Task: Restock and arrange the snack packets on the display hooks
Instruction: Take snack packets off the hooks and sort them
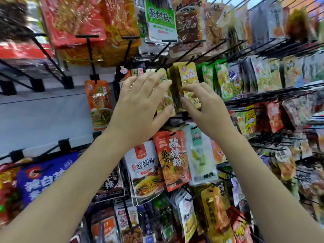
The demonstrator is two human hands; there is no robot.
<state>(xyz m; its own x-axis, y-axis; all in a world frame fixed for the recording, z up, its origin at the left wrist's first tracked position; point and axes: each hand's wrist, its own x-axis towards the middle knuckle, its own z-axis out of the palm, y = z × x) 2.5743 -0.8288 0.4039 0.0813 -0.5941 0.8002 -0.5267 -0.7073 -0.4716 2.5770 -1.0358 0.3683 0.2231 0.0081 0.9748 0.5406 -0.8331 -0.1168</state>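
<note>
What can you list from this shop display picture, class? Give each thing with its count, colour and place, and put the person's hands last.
yellow packets: a stack, yellow, centre hook
orange packet: one, orange, alone on left hook
green packets: several, green, right of yellow stack
red noodle packet: one, red, lower centre
white noodle packet: one, white, beside red one
blue packet: one, blue, lower left
left hand: on yellow packets
right hand: pinching yellow stack
</note>
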